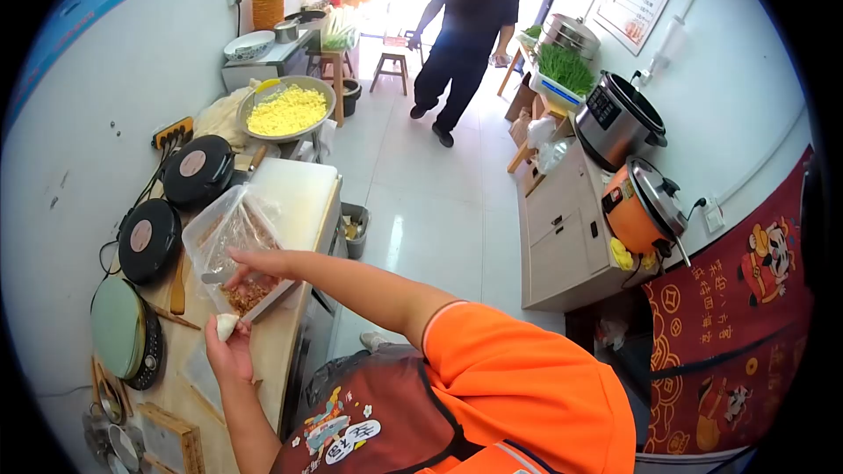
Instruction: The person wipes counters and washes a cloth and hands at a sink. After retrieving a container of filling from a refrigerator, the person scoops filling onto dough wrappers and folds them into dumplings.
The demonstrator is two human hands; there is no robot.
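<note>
My left hand (pixel 232 358) is closed around a small white piece of dough (pixel 226 326), just off the near corner of a plastic tub. The translucent tub (pixel 207 241) holds minced filling (pixel 248 295), with a clear plastic sheet (pixel 239 226) lying over its far part. Over the tub reaches my right hand (pixel 262 267), index finger stretched forward and the other fingers bent down toward the filling. A small grey end shows beside those fingers; what it belongs to is unclear. Beyond the tub lies a white cutting board (pixel 297 193).
Left of the tub stand black round cookers (pixel 149 241) and a green-lidded one (pixel 118 325). A bowl of yellow crumbles (pixel 288 112) sits farther back. A wooden box (pixel 167 439) is nearby. On the right are an orange cooker (pixel 637 211) and cabinet (pixel 562 237). A person (pixel 470 26) stands ahead.
</note>
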